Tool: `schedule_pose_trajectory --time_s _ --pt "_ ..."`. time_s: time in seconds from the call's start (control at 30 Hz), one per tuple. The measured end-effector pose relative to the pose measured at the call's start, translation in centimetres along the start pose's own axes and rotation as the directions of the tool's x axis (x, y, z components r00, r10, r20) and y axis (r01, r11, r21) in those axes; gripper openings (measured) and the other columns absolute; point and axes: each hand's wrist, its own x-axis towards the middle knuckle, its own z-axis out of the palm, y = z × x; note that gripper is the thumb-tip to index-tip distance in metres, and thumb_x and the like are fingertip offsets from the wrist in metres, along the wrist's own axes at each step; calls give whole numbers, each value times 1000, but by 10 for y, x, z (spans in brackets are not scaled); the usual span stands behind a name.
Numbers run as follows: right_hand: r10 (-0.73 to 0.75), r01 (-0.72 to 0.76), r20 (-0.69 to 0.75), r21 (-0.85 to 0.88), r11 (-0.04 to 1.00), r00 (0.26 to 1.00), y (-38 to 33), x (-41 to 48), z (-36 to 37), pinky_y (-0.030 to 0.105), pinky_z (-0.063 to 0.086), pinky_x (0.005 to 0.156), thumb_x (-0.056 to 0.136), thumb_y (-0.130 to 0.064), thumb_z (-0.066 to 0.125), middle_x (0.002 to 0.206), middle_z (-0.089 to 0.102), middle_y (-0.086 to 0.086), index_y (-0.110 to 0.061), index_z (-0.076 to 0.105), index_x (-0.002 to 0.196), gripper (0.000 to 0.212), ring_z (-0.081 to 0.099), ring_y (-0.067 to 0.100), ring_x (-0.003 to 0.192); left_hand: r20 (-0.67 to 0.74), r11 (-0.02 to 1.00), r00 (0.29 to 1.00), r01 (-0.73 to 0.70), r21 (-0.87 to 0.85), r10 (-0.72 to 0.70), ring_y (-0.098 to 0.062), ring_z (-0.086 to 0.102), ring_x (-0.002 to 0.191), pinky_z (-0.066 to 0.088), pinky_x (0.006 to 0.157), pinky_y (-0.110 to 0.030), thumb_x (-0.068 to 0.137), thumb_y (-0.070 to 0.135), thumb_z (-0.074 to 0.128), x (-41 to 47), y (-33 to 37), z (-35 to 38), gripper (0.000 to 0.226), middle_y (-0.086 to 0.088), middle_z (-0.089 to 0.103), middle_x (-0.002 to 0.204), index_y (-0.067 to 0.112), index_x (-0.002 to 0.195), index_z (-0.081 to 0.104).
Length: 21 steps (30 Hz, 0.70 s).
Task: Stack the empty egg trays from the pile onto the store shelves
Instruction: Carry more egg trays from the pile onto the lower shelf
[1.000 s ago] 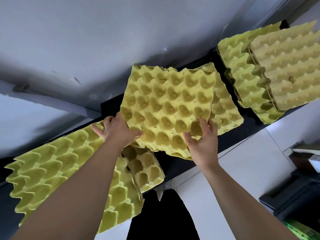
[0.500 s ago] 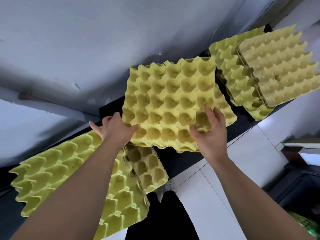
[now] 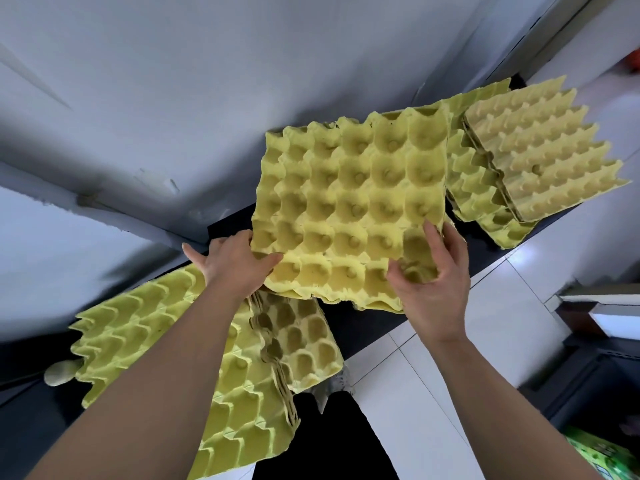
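Held tray (image 3: pixel 349 202) moved nearer right stack (image 3: pixel 540 161); left grip (image 3: pixel 232 261), right grip (image 3: pixel 433 282) clasp its edge.

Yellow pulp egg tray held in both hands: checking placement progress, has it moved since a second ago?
Yes. The yellow pulp egg tray has slid rightward along the black shelf, closer to the right-hand tray stack.

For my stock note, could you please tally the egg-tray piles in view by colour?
Lime-green piles: 2, the left pile and the right pile.
Yellow piles: 2, the held pile and the lower pile.
Tan piles: 1, the tan pile.
Total: 5 piles.
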Motion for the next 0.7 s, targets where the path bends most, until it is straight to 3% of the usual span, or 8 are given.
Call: schedule_pose_trajectory --time_s 0.17,0.23,0.3,0.33,0.37,0.43,0.6,0.7 --pt "187 -188 101 0 982 977 14 4 -1 32 36 109 77 -30 76 146 34 -7 -26 46 140 71 35 0 128 -171 987 982 -51 151 77 -21 53 113 -14 112 -58 85 67 52 -19 -2 1 46 4 58 85 23 97 58" --pt "203 -203 106 -13 979 974 17 10 -1 34 38 107 76 -31 76 146 33 -9 -28 46 140 70 36 1 127 -172 956 975 -87 281 139 -21 59 99 -9 115 -53 89 63 47 -20 2 3 42 5 53 74 21 90 52" --pt "202 -204 100 11 979 974 18 15 -1 27 41 101 75 -31 76 142 35 -11 -30 47 139 70 38 1 125 -111 949 981 -121 292 159 -24 60 92 23 112 -43 94 55 45 -16 9 6 40 1 60 83 16 98 53" --pt "195 -198 101 18 980 976 20 16 -2 20 39 97 74 -31 76 141 35 -12 -31 48 138 70 39 0 123 -83 951 983 -136 276 165 -25 60 93 36 97 -38 96 51 45 -14 12 8 39 -3 63 93 13 103 52" --pt "191 -193 101 17 981 976 21 17 -2 11 36 92 73 -31 76 139 35 -13 -31 48 138 70 38 -3 120 -63 949 983 -151 275 175 -27 59 96 37 84 -35 98 48 43 -12 16 10 39 -7 63 103 12 108 51" --pt "207 -210 97 20 977 973 26 20 -3 3 29 83 73 -32 76 139 35 -15 -32 48 137 70 36 -6 117 -31 936 981 -173 307 192 -30 57 105 35 80 -37 100 47 39 -10 21 15 42 -11 60 116 9 118 47" --pt "270 -275 77 63 959 960 40 18 1 15 37 94 73 -28 77 141 37 -12 -27 49 138 70 40 3 125 -45 899 975 -184 397 219 -28 53 107 30 90 -42 96 60 30 -9 8 22 61 -5 62 112 15 137 36" --pt "341 -343 37 76 936 939 47 19 1 28 38 106 73 -30 76 143 38 -9 -24 48 139 72 40 6 128 -101 886 954 -220 409 283 -24 51 110 21 94 -41 98 53 29 -9 -10 21 58 3 64 113 21 145 30"
